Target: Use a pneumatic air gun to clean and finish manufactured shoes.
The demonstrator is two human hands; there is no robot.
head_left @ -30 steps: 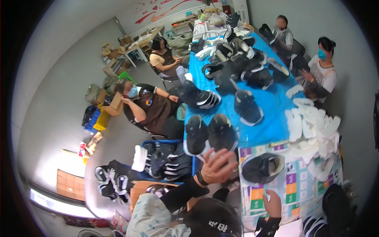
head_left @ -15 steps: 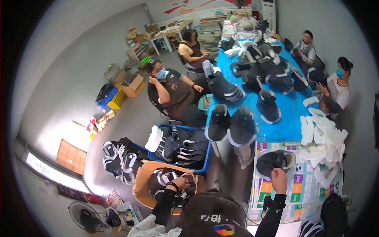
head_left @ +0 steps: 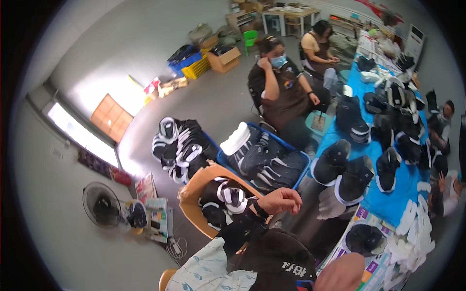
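Note:
My left hand is over the right edge of a cardboard box, its fingers loosely curved and apart with nothing visible in them. Inside that box lie black-and-white shoes. My right hand, smeared by motion, is low in the picture beside my dark apron; its fingers cannot be made out. Nearest to it, a single black shoe rests on the printed sheets covering the near end of the table.
A blue crate of dark shoe pieces stands beyond the box. More black shoes crowd the blue-covered table, with white pieces piled at its right. A masked co-worker sits beside it. A fan stands at left.
My view has swung left. My left hand has come out of the box and to the right; my right hand has left the shoe on the sheets and moved down.

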